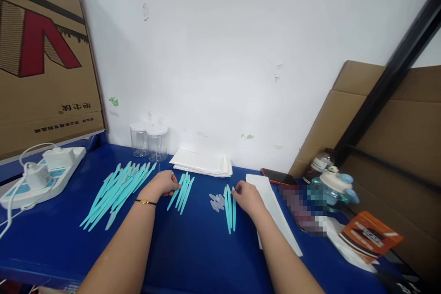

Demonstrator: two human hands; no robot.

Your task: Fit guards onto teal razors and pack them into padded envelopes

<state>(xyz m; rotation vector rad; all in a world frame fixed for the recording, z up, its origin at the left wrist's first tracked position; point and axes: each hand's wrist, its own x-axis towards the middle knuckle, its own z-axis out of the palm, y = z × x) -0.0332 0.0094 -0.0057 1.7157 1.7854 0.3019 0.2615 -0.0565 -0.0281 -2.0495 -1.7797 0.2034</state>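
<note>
My left hand (166, 183) is closed in a pinch at the side of a small group of turquoise eyebrow razors (185, 195), its fingertips on the leftmost one. Near the upper end of a thin turquoise razor (234, 213), the fingers of my right hand (245, 194) are pinched together. That razor lies beside a couple of others (228, 211). Between the two groups sits a little heap of translucent caps (217, 202). Left of my left forearm is a large fanned pile of the same razors (119, 193), some with pale tips.
Two clear jars (157, 144) and folded white sheets (203, 163) stand against the wall. A power strip (65, 170) is at far left. On the right are a white strip (275, 213), a phone (279, 176), a teal bottle (332, 188) and an orange packet (370, 235).
</note>
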